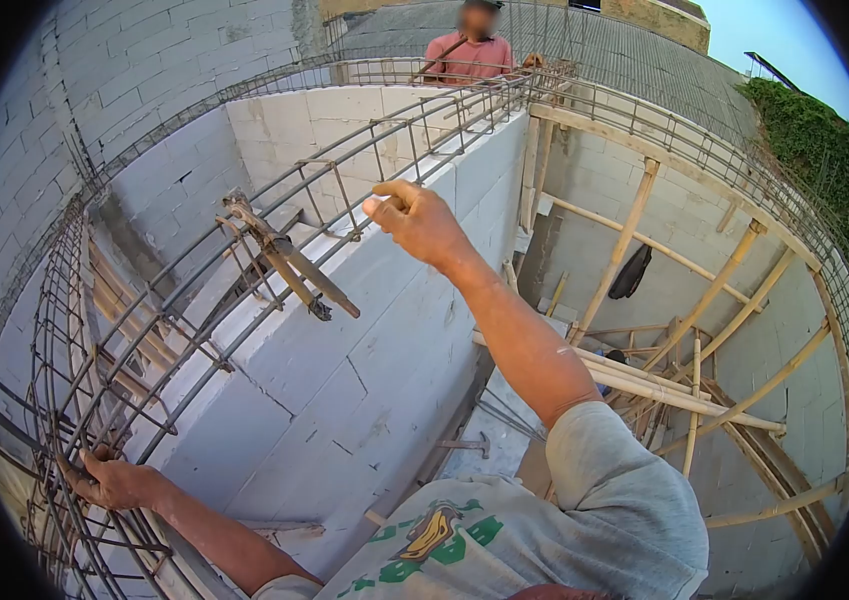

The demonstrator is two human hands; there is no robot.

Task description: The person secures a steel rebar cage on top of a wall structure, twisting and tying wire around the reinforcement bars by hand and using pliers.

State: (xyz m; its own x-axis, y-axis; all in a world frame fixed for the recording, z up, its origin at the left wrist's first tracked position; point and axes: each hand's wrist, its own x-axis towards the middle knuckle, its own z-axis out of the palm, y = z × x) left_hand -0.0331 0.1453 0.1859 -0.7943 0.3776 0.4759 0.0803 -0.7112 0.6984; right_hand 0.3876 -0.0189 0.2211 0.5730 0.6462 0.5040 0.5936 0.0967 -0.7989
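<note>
A rebar cage (314, 185) of long bars and square stirrups runs along the top of a white block wall (344, 380). At lower left, my left hand (114, 482) has its fingers closed around a bar where the cages meet at the corner. My right hand (414, 222) is raised beside the cage, fingers curled and thumb near the forefinger; anything between them is too small to make out. A pair of worn pincers (289, 265) with wrapped handles rests across the bars, between my two hands.
Across the wall, a person in a red shirt (469, 58) stands behind the far rebar. Bamboo poles (634, 235) prop timber on the right. A hammer (467, 444) lies below, and a dark bag (630, 272) hangs on the far wall.
</note>
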